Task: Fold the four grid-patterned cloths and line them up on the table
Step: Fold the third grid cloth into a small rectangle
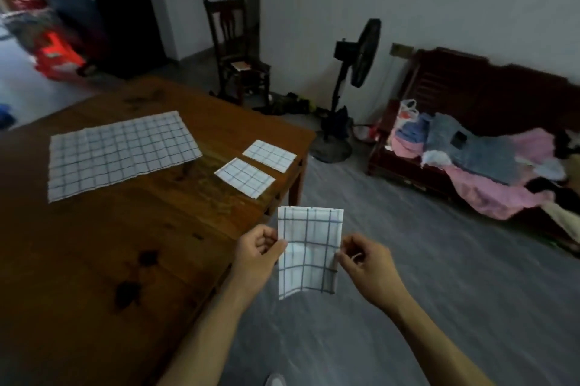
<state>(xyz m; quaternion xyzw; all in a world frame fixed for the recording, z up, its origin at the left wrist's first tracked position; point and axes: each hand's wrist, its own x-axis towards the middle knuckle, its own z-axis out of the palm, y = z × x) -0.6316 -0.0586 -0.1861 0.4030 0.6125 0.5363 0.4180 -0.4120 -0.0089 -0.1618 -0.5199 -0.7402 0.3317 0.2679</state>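
Left hand (259, 249): fingers curled, pinching the left edge of the held cloth (309, 252).
Right hand (365, 263): fingers curled, pinching the right edge of the same cloth.
Held cloth: folded small, hanging upright between the two hands, off the table's near right edge and over the grey floor (408, 260).
Near folded cloth (244, 177): flat on the table (110, 244), ahead of the left hand.
Far folded cloth (269, 155): just beyond the near one, side by side with it, a narrow gap between, close to the table's right edge.
Open cloth (122, 153): spread flat, well ahead and to the left of the left hand.
Bench (470, 93): far right of the right hand, holding a heap of clothes (489, 162) and a plastic bag (408, 112).
Fan (354, 81): standing beyond the right hand.
Chair (235, 49): behind the table, something flat on its seat.
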